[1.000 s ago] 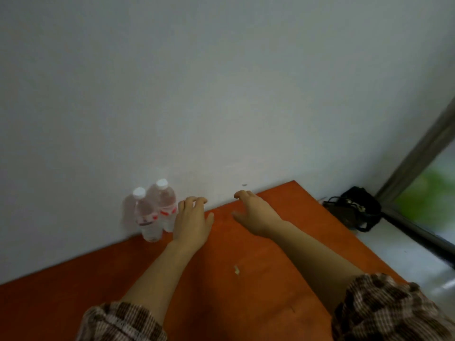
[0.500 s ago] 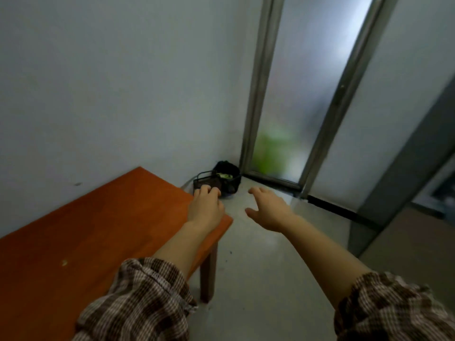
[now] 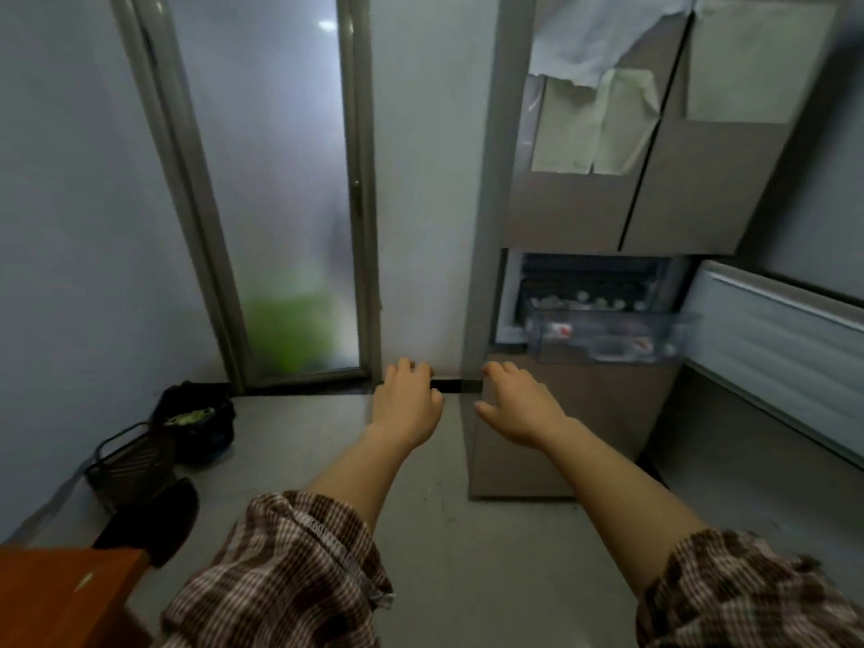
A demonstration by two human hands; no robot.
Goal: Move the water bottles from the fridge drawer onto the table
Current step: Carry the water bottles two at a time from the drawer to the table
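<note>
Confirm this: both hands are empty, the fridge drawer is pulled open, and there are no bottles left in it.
Not quite. The head view shows bottles lying in the open fridge drawer. The rest holds: the left hand and right hand are empty.

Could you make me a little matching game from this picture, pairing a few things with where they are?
Things:
1. clear plastic fridge drawer
2. orange wooden table
3. black bag
4. frosted glass door

Places:
A. bottom left corner of the view
B. pulled out of the fridge, on the right, bottles lying inside
C. behind the bag, upright, a green blur behind it
D. on the floor by the left wall

Pairs: 1-B, 2-A, 3-D, 4-C

Both the left hand and the right hand are empty.
</note>
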